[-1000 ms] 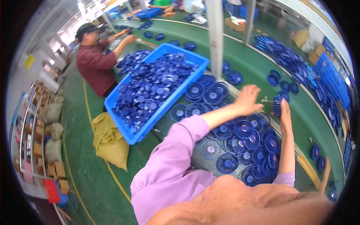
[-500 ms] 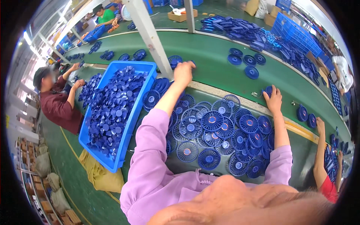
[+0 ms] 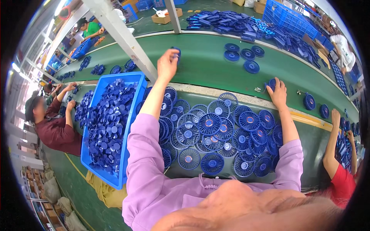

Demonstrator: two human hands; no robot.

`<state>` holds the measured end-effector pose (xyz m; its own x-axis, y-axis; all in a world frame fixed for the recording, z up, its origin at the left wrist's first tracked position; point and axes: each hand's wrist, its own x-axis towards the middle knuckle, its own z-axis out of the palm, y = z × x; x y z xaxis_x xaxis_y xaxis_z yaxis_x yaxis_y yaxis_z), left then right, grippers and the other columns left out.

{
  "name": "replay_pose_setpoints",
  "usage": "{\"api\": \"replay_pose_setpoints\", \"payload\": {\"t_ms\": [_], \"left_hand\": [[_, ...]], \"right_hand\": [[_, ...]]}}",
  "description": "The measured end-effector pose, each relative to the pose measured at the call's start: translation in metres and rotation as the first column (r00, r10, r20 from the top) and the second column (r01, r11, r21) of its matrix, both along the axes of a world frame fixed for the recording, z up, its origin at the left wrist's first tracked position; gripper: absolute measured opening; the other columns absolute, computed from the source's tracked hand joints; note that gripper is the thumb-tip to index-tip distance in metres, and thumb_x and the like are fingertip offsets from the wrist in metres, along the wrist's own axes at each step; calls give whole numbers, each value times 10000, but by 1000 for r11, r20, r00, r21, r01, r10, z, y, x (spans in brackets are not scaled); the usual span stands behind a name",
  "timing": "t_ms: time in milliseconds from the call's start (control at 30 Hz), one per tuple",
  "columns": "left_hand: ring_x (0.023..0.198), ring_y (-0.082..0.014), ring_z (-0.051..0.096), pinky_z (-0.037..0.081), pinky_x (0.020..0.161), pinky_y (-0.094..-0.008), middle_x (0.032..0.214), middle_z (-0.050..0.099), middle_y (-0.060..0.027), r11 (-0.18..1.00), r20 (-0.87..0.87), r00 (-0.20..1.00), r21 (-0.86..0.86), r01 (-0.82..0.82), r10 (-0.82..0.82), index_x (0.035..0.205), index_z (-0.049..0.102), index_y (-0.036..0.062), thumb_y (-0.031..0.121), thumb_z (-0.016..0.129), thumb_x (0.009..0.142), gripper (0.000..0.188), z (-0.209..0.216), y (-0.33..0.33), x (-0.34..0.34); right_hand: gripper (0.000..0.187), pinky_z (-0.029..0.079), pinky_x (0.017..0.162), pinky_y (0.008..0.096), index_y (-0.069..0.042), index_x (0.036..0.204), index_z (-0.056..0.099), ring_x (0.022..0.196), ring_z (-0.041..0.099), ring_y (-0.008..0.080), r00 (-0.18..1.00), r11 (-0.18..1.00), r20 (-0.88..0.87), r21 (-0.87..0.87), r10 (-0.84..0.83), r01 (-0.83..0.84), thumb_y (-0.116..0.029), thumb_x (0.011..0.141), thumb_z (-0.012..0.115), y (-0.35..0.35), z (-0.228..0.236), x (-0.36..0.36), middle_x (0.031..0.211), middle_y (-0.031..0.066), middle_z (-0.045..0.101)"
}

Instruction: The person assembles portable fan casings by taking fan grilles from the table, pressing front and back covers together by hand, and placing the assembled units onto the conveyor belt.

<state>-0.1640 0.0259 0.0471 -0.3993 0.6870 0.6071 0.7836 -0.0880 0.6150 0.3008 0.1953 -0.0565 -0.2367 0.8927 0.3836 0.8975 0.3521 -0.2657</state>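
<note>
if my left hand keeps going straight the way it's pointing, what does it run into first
Probably nothing close. The left hand, pinching a small blue part, points up-right across the bare green conveyor belt. The white slanted post lies to its left, off that line. Depth is unclear.

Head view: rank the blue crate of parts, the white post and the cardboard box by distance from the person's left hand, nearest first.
From the left hand:
1. White post, slanting just to its left, almost beside it.
2. Blue crate of parts, lower left; its near corner sits below the post.
3. Cardboard box, far up across the green belt.
</note>
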Motion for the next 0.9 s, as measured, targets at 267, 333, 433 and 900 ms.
{"api": "replay_pose_setpoints", "payload": {"t_ms": [267, 333, 433, 900], "left_hand": [[740, -198, 653, 520, 694, -325, 907, 674, -104, 960, -44, 960, -57, 274, -277, 1237, 549, 133, -12, 614, 799, 467, 22, 12, 51], [756, -234, 645, 515, 694, -335, 914, 661, -118, 937, -91, 942, -169, 306, -324, 1258, 544, 134, -22, 605, 788, 499, 6, -8, 63], [861, -310, 599, 492, 768, -398, 887, 627, -111, 836, -231, 823, -336, 434, -519, 1176, 593, 112, -43, 591, 768, 436, 2, -36, 89], [938, -331, 610, 484, 844, -399, 963, 661, -140, 544, 22, 746, -671, 505, -666, 1020, 665, 41, 70, 596, 827, 207, 17, -107, 85]], "right_hand": [[698, 472, 891, 501, -151, 1354, 433, 1119, 517, 414, 998, 999, 69, 41, 2, -5, -525, 804, 644, 30, 0, 37, 1292, 214, 481], [693, 450, 910, 533, -158, 1350, 440, 1174, 482, 407, 997, 998, 53, -2, -58, 58, -527, 802, 648, 33, 14, 35, 1320, 210, 459], [677, 389, 937, 601, -166, 1351, 444, 1280, 381, 395, 914, 948, 256, 37, -316, 317, -480, 796, 672, 57, 29, 53, 1376, 207, 406], [624, 354, 1033, 531, -269, 1334, 489, 1319, 339, 411, 977, 968, -120, -205, -174, 147, -538, 791, 636, 197, 9, -90, 1410, 172, 409]]}}
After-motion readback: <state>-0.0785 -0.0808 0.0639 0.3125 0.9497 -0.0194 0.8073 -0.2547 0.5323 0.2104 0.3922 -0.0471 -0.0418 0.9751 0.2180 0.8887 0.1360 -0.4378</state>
